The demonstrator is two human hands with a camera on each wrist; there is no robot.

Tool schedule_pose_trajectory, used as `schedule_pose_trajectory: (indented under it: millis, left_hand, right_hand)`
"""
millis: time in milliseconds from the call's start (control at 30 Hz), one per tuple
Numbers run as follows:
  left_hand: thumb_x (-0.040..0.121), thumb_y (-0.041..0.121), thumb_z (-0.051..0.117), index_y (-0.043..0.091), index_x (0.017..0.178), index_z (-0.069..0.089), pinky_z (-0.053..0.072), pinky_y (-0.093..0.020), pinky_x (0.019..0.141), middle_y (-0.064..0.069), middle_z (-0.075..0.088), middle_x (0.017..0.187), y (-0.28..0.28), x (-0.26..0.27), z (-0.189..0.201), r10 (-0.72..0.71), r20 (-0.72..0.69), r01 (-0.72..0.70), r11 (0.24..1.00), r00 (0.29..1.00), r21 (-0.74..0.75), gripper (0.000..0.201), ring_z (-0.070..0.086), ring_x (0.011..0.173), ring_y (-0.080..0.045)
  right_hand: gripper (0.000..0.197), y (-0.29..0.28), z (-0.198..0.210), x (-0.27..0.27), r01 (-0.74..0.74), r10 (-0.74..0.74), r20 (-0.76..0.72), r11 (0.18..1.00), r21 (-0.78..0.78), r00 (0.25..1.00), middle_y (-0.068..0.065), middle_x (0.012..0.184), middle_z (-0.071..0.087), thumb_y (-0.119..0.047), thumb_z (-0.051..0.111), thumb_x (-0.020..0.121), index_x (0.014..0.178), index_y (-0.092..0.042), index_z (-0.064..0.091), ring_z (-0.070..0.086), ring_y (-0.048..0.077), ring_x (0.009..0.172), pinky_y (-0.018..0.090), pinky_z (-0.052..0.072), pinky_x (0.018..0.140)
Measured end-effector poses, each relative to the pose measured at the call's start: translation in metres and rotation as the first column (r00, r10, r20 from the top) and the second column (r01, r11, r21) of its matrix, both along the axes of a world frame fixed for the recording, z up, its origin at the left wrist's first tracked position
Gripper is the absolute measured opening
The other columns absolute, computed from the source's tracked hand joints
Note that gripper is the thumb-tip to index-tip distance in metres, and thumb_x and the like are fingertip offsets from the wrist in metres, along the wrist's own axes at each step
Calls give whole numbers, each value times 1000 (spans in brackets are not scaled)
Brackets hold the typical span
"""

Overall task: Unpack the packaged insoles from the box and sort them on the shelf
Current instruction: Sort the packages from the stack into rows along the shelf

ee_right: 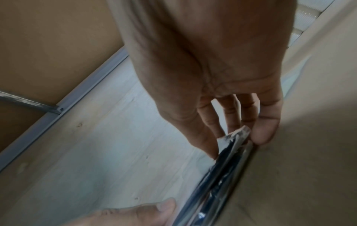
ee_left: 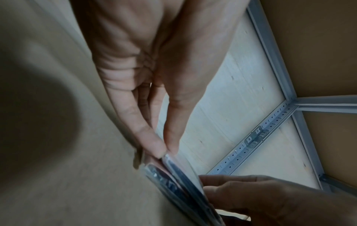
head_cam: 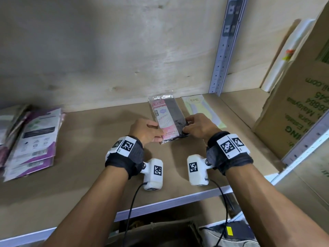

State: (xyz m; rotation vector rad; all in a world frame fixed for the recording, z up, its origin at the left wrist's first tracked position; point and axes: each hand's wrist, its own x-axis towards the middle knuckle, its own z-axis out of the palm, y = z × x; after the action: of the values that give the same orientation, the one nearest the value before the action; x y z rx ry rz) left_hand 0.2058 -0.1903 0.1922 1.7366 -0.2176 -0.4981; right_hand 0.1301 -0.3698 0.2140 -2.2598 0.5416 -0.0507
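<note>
Insole pack [head_cam: 167,118] flat on my shelf [head_cam: 89,139], left hand [head_cam: 145,130] pinching its left edge, right hand [head_cam: 200,126] pinching its right edge.

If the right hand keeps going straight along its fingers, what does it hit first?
Probably the plywood back wall. The right hand grips the pink-and-black insole pack, pointing toward the shelf's rear; the yellow insole pack lies just right. Depth unclear.

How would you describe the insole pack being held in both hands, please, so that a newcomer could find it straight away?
Start at the perforated metal upright against the plywood back wall; on the shelf board just left of its foot lies the pink-and-black insole pack, gripped by the left hand and right hand. Unlike the pale yellow-green pack to its right, it shows a black insole beside a pink card.
</note>
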Motion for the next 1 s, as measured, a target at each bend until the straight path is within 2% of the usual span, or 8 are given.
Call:
schedule_pose_trajectory:
  millis: [133,233,300,367,500,633,800,1000]
  left_hand:
    - [79,-7,78,-5,116,60,61,-23,56,-20,68,103,1,-3,5,18,-3,-18,1000,1000,-16,41,73,70,-21]
    - [78,3,82,1,115,62,59,-22,54,-15,69,98,14,-3,10,56,37,-56,998,998,6,42,72,69,-17]
    - [80,10,82,3,114,64,61,-23,61,-14,70,103,30,-2,14,79,44,-80,997,996,9,39,72,81,-20]
    - [84,14,79,4,112,67,61,-23,65,-15,71,106,49,-1,20,113,26,-113,993,993,-27,32,72,89,-22]
    - [89,13,72,6,103,68,59,-18,56,-15,70,95,94,-1,37,194,40,-191,980,980,-54,16,68,78,-21]
    - [91,14,71,9,96,67,57,-18,53,-10,70,84,157,1,51,257,62,-255,966,964,-44,9,67,70,-17]
    - [90,14,70,13,87,70,57,-27,65,-12,74,83,233,-2,63,381,116,-379,925,917,-38,3,68,71,-21]
    - [93,10,67,2,106,68,58,-18,54,-16,71,93,295,-9,78,468,98,-467,883,878,-43,15,65,67,-18]
  right_hand:
    - [35,2,3,0,-9,8,-33,1000,-29,999,10,116,67,-16,64,88,122,-9,65,61,24,107,27,47,84]
    - [52,5,8,-2,72,-72,0,996,-54,997,12,128,58,-18,66,85,135,-10,53,57,28,116,38,49,99]
    - [49,9,14,-4,131,-124,75,987,-90,989,11,126,58,-17,66,84,131,-14,55,56,28,116,38,49,98]
    - [29,17,19,-6,139,-125,171,987,-74,977,6,114,64,-14,61,86,114,-15,64,61,23,107,29,49,85]
    - [19,47,29,-14,12,-19,244,999,30,970,3,95,70,-8,55,87,93,-15,71,63,17,87,28,48,79]
    - [17,90,32,-17,-140,95,209,967,213,973,9,77,67,1,53,88,95,-4,68,59,15,66,26,48,61]
    - [16,155,28,3,-288,263,141,937,198,954,11,76,66,0,51,90,92,-8,65,61,15,63,21,43,57]
    - [13,250,18,49,-368,374,48,869,330,926,14,79,60,3,45,95,97,-3,57,61,24,61,35,54,63]
